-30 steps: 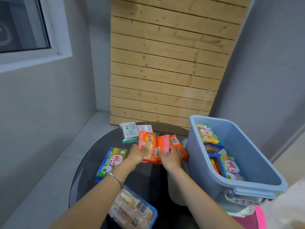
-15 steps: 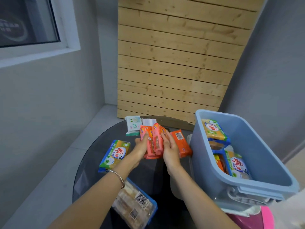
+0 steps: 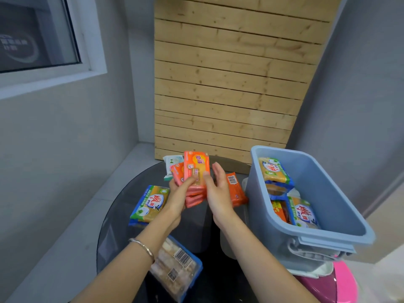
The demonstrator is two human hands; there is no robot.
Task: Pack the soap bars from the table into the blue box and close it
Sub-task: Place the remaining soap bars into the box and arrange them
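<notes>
Packing looks about halfway. The stack of orange soap bars [image 3: 196,171] is up off the desk [image 3: 122,193], gripped in the left hand [image 3: 178,194], with the right hand [image 3: 218,193] resting straight-fingered against it. The blue box [image 3: 328,193], at the right, holds a few packs and isn't closed yet. The loose orange bar [image 3: 235,189], green pack [image 3: 150,204], white pack [image 3: 172,162] and barcode pack [image 3: 177,267] are left on the desk.

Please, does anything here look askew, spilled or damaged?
Only the orange bars held in the left hand: they are fanned apart, not stacked squarely. Nothing looks spilled or damaged.
</notes>
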